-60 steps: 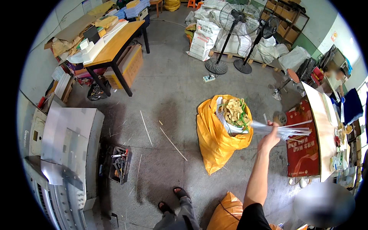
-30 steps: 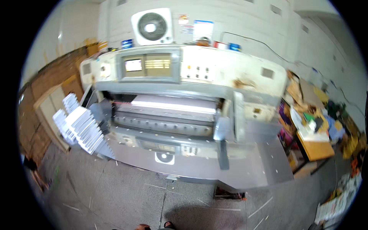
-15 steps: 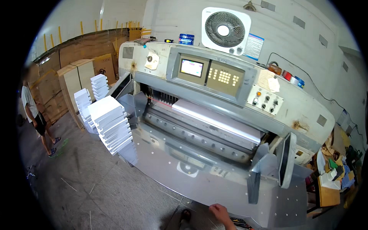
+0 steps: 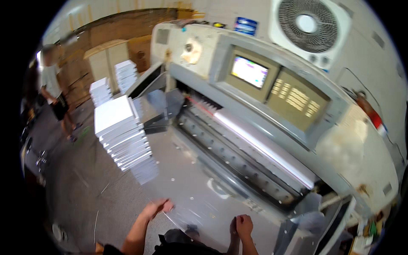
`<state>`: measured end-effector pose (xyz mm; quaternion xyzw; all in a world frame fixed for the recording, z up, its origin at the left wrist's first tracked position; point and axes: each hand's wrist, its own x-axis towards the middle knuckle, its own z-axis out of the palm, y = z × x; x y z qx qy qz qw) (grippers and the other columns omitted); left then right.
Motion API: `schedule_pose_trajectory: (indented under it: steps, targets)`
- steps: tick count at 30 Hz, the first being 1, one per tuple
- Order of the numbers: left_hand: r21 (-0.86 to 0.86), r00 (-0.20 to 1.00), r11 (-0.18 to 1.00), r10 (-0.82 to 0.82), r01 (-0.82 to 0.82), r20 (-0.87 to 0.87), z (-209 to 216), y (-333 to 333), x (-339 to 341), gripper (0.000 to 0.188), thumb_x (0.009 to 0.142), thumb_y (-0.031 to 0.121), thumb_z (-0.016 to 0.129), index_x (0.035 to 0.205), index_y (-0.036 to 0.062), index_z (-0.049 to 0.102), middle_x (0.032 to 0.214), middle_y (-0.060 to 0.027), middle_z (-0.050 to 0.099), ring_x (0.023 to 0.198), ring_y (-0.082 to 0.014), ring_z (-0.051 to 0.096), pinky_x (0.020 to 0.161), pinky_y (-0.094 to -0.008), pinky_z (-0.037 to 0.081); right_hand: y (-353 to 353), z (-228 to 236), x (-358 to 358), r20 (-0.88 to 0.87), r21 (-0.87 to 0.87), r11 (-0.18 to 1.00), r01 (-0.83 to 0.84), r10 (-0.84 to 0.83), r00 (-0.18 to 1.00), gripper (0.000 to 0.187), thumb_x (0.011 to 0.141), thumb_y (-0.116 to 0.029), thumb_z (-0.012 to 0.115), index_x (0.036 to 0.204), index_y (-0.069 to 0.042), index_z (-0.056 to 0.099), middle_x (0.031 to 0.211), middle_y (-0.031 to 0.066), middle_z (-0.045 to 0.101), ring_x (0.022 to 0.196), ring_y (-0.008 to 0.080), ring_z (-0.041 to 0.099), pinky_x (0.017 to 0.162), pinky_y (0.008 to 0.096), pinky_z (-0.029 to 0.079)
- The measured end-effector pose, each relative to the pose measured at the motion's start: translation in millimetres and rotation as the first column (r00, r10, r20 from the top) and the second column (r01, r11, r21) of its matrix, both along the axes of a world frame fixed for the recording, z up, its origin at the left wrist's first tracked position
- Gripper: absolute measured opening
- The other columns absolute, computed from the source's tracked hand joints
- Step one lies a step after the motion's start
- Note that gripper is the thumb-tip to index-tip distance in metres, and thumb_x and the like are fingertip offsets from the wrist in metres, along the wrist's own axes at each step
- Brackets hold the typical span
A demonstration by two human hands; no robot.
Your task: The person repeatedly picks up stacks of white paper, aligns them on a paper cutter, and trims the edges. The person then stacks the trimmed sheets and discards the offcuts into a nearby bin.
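Observation:
My left hand (image 4: pixel 157 208) hovers by the front edge of a grey metal machine table (image 4: pixel 185 182), its fingers loosely curled and a little blurred, with nothing visible in them. Farther right, my right hand (image 4: pixel 243 225) is closed above the same table, and no object shows in it. Behind the table is a large paper cutting machine (image 4: pixel 204 70). A thick white paper stack (image 4: pixel 263 146) lies under its front beam, with a red light line at the left end. At the table's left end rises a tall pile of white paper blocks (image 4: pixel 121 131), stacked in offset layers.
Two more white paper piles (image 4: pixel 126 76) stand behind the tall one. Grey side guards (image 4: pixel 155 104) flank the table. A lit screen (image 4: pixel 249 71) and a white fan (image 4: pixel 310 25) are above. A person (image 4: pixel 54 91) stands at far left; thin strips lie on the floor.
My left hand has come into view over the table's front edge. My right hand now shows farther over the table. The view has swung left and moved closer to the machine.

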<state>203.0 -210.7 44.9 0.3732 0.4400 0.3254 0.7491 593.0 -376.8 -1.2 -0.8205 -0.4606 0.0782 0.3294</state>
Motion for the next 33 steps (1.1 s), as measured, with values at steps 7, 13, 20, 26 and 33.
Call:
schedule_pose_trajectory:
  steps: [7,13,20,26,33]
  targets:
    - [0.094,0.995,0.993,-0.060,0.067,-0.076,-45,261,133,0.032,0.093,0.023,0.059,0.112,-0.0027,0.058,0.080,-0.0023,0.054,0.072,-0.0133,0.050,0.069,-0.0278,0.044,133,-10,-18,0.139,0.038,0.999,0.014,-0.019,0.990,0.013,0.085,-0.025,0.062,0.082,-0.013,0.059,0.083,0.0087,0.059,0.074,0.0329,0.060,0.062,0.0464,0.049]
    - [0.329,0.934,0.944,0.098,0.022,-0.343,-34,465,290,0.069,0.083,0.029,0.065,0.140,-0.0026,0.046,0.141,-0.0225,0.051,0.132,-0.0330,0.047,0.107,-0.0417,0.039,170,0,-32,0.288,-0.132,0.960,0.246,-0.201,0.936,0.024,0.086,-0.031,0.063,0.084,-0.007,0.062,0.078,0.0101,0.061,0.070,0.0336,0.063,0.063,0.0457,0.050]
    - [0.447,0.761,0.846,0.077,0.293,-0.645,-88,641,423,0.047,0.085,0.029,0.059,0.121,-0.0015,0.059,0.115,-0.0248,0.063,0.109,-0.0384,0.060,0.091,-0.0413,0.048,186,1,-25,0.346,-0.132,0.979,0.154,-0.100,0.933,0.012,0.088,-0.020,0.060,0.085,-0.009,0.066,0.082,0.0115,0.064,0.072,0.0327,0.062,0.062,0.0429,0.051]
    - [0.294,0.823,0.922,-0.043,0.251,-0.566,-73,649,452,0.039,0.086,0.027,0.061,0.114,0.0003,0.063,0.103,-0.0198,0.064,0.096,-0.0338,0.062,0.078,-0.0396,0.049,190,-7,-27,0.431,-0.013,0.990,0.142,-0.123,0.894,0.010,0.085,-0.019,0.060,0.083,-0.010,0.065,0.078,0.0104,0.063,0.067,0.0314,0.061,0.058,0.0419,0.051]
    - [0.219,0.886,0.960,-0.055,0.174,-0.461,-73,649,425,0.030,0.088,0.025,0.064,0.107,0.0025,0.067,0.089,-0.0141,0.066,0.081,-0.0284,0.064,0.064,-0.0377,0.049,188,-8,-32,0.456,-0.004,0.990,0.141,-0.124,0.882,0.010,0.086,-0.019,0.059,0.080,-0.012,0.064,0.075,0.0091,0.062,0.063,0.0292,0.059,0.054,0.0394,0.049]
